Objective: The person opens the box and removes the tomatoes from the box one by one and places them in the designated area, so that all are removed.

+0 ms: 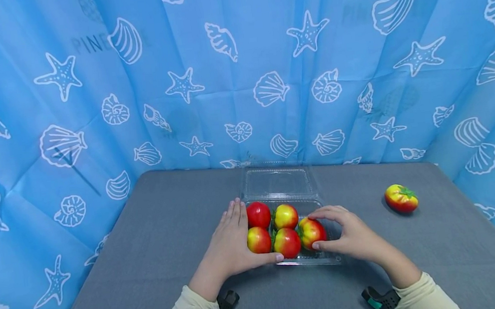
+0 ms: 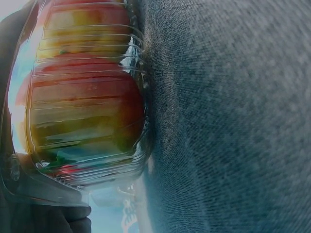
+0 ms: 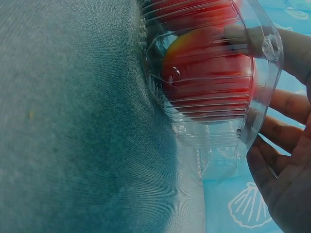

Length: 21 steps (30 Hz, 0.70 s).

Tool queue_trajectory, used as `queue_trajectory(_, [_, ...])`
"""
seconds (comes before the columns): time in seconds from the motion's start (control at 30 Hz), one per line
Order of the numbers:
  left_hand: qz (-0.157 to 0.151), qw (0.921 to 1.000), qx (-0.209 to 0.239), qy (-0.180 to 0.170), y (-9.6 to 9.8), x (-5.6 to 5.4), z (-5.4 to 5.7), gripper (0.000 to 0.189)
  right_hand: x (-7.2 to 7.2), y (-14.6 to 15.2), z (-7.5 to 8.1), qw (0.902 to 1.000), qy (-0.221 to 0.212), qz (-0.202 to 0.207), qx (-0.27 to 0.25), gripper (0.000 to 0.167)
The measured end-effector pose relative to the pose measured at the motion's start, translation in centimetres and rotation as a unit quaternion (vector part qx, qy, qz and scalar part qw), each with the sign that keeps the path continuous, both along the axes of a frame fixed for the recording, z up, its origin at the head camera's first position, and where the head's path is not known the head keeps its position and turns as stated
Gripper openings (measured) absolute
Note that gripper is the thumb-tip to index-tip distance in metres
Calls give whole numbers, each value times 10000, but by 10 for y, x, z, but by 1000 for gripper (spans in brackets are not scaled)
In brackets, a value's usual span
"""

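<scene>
Red-yellow fruit (image 1: 314, 232) in clear box (image 1: 315, 258), held inside right grip (image 1: 351, 234).

From where I stand, I can see pale gray letters on the blue curtain (image 1: 238, 67) at the far side. On the left, the first letters (image 1: 92, 44) say "PINE". A white shell (image 1: 125, 40) sits right after them and hides the middle of the word. Past it there is a very faint "E" (image 1: 147, 39). On the right, more letters (image 1: 354, 11) look like "PIN", but they are so pale that I can't read the rest.
</scene>
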<state>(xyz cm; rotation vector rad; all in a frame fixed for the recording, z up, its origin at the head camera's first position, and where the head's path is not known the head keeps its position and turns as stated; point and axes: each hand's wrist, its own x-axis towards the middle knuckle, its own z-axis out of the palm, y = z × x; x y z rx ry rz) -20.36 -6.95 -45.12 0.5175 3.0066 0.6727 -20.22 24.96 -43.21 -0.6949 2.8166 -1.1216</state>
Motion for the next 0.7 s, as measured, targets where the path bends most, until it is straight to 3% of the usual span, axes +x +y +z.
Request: queue_trajectory(0.7, [-10,9999,-92,-45,-1,-2,-1,139,0,-2,0,9999,39,-93,-84,56])
